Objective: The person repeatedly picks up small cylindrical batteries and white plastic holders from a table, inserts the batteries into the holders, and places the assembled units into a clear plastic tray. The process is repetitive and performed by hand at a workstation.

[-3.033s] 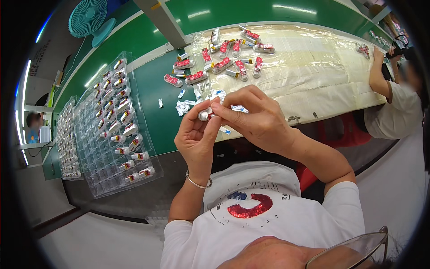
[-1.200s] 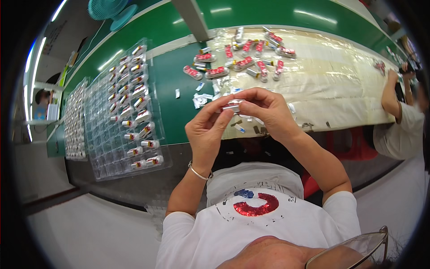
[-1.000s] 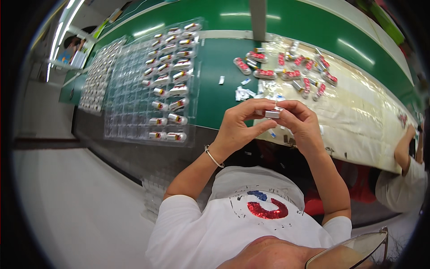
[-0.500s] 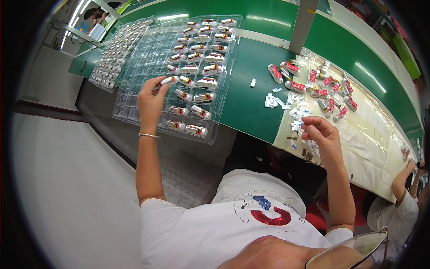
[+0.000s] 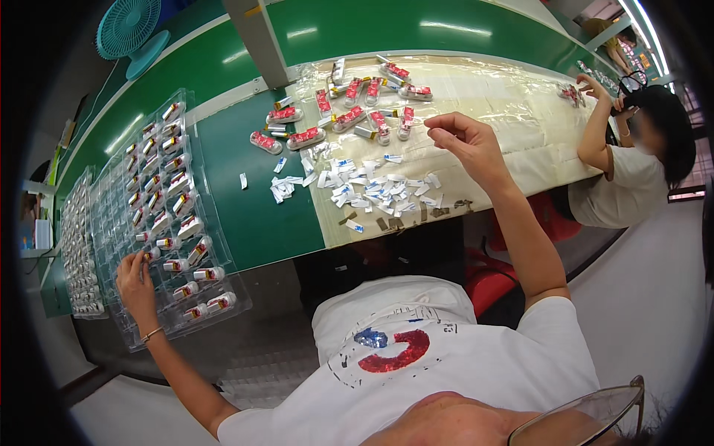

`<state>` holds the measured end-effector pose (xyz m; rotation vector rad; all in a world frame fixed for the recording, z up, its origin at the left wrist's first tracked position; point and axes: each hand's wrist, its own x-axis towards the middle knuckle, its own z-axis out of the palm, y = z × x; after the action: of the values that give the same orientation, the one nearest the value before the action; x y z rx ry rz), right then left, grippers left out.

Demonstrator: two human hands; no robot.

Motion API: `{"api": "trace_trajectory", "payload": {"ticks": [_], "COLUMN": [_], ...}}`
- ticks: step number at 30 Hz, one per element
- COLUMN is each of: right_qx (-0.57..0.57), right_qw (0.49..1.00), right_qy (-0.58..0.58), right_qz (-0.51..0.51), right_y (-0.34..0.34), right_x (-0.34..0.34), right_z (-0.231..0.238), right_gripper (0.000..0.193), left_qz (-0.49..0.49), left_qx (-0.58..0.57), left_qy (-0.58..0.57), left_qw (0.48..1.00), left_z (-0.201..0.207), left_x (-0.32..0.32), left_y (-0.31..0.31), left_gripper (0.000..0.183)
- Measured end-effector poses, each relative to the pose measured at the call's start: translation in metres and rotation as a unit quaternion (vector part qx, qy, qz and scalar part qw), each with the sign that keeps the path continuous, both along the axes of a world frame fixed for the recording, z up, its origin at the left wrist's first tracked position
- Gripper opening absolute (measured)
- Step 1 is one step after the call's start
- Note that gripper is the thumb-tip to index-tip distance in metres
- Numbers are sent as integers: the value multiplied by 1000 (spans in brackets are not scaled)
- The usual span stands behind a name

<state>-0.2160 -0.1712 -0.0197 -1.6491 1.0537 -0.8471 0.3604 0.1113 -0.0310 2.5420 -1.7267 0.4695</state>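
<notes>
Left grip (image 5: 137, 286) at a white-ended piece (image 5: 153, 253) (clear tray (image 5: 110, 223) beneath).

I sit in what looks like an assembly workshop: on my long green desk (image 5: 253, 230), clear compartment trays (image 5: 111, 215) at left hold rows of matching small units (image 5: 175, 265), red-topped pieces (image 5: 349, 118) lie loose farther off, and a co-worker (image 5: 621, 182) sits at right.

Your left arm (image 5: 186, 379) lies outstretched to your left; your left hand (image 5: 137, 293) has its fingers (image 5: 130, 269) bent, their grip hard to judge; your right hand (image 5: 477, 152) hovers, loosely curled.
</notes>
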Motion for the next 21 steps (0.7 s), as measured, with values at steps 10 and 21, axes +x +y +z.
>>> {"api": "trace_trajectory", "payload": {"ticks": [10,21], "right_qx": [-355,-257], "right_qw": [914,960], "right_qy": [194,102], "right_qz": [36,43], "right_y": [-29,9], "right_x": [20,17], "right_z": [-22,5], "right_gripper": [32,21], "left_qz": [23,-163], "left_qx": [-153,-52], "left_qy": [210,801], "left_qw": [965,573], "left_z": [42,-1], "left_x": [-90,-356], "left_y": [-28,-152], "left_gripper": [37,41]}}
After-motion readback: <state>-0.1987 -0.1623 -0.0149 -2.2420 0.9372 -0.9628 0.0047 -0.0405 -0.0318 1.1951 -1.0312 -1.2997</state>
